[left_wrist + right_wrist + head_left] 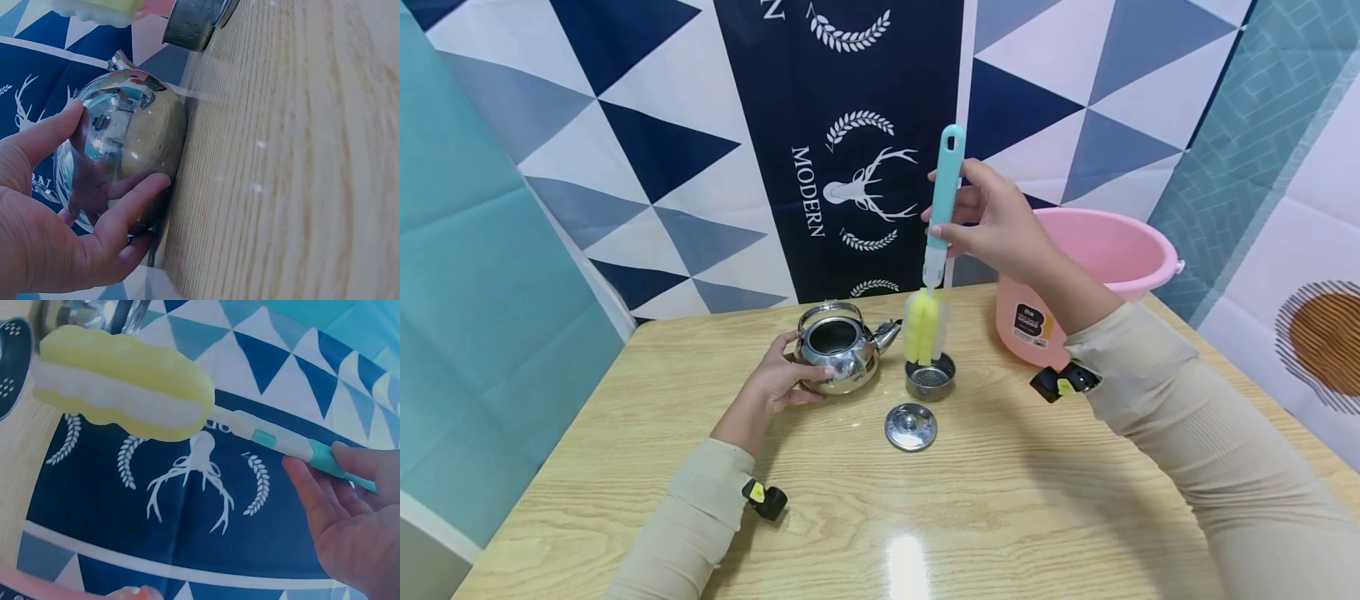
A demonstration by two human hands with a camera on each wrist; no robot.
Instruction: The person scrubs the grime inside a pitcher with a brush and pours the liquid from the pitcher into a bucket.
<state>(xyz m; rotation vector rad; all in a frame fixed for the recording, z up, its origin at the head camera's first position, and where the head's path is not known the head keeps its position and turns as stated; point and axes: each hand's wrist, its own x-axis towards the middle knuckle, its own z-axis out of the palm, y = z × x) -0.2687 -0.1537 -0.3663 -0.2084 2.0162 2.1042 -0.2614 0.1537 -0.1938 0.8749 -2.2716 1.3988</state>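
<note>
A shiny steel teapot (847,367) stands lidless on the table, its spout pointing right. My left hand (781,379) grips its round body from the left side, thumb and fingers spread around it in the left wrist view. My right hand (996,218) pinches the turquoise handle of a bottle brush (945,187), held upright with its yellow and white sponge head (125,387) down. The sponge overlaps a small steel strainer cup (931,379) in the head view. In front of the cup lies the round steel lid (911,427), knob up.
A pink bucket (1097,250) stands at the right back of the wooden table (850,517), partly behind my right forearm. Behind the table hangs a patterned cloth (857,150) with triangles and a deer head.
</note>
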